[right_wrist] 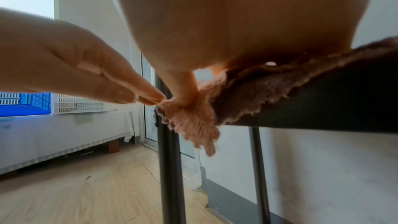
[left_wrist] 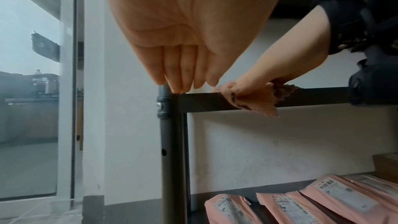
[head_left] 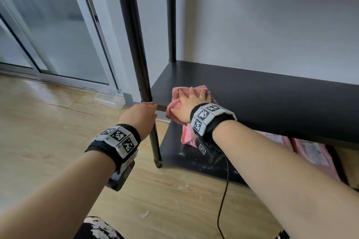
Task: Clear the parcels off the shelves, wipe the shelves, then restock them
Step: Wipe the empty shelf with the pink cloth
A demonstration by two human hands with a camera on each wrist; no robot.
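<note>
We found the work at its middle stage, the wiping. The black flat upper shelf board (head_left: 262, 91) of the metal rack carried no parcels in the part we could see, so we judged it cleared. Our right hand (head_left: 191, 104) lay flat on a pink fluffy cleaning cloth (head_left: 196, 91) at the shelf's left front corner, fingers spread and pressing down, the thumb tucked against the cloth's hanging edge; the wrist view showed that edge (right_wrist: 193, 125) draped over the front lip of the board. Our left hand (head_left: 141, 116) was at the corner beside the black upright post (head_left: 134, 35), its fingers (left_wrist: 172, 71) straight and pressed together, the tips touching the shelf edge where it meets the post; it gripped nothing that we could make out. The two hands were just beside each other, fingertips nearly meeting at the cloth. The pink plastic mailer parcels with white address labels (left_wrist: 301, 203) lay side by side on the black lower shelf (head_left: 174, 153), near a brown cardboard box (left_wrist: 385, 164) at the right, and pale specks of dust showed on that board's front. We could not tell whether those parcels were waiting to be cleared or had been set there for now. By our reckoning the upper board was near the end of a wipe at its left corner; the lower board looked unwiped, and restocking had not begun.
</note>
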